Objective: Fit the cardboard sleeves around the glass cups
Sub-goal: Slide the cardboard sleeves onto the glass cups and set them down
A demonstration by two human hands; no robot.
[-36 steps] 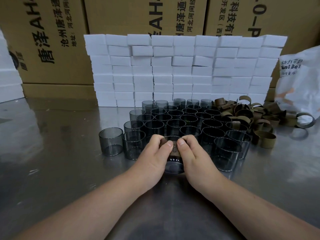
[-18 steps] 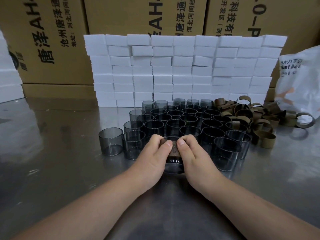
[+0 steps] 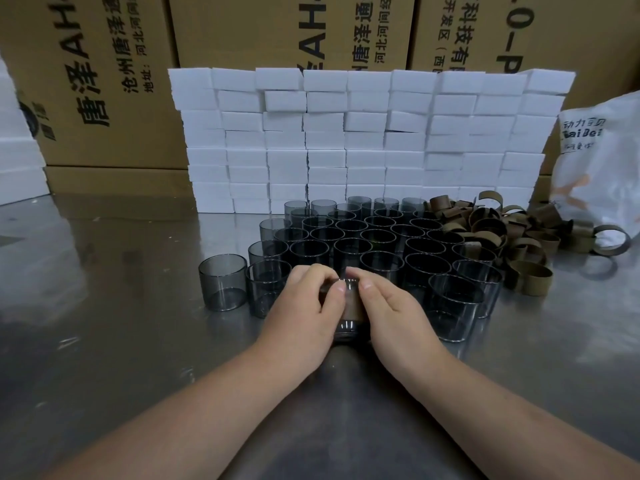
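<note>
Standing at the back are printed cartons (image 3: 104,81) and a wall of white foam blocks (image 3: 346,140), and on the steel table (image 3: 104,323) before them sits a cluster of smoky glass cups (image 3: 381,237) with a heap of brown cardboard sleeves (image 3: 519,237) just to its right. Your left hand (image 3: 304,317) and right hand (image 3: 391,313) both curl round one cup (image 3: 346,327) at the cluster's near edge, thumbs at the top of a sleeve (image 3: 351,306) wrapping its upper part.
</note>
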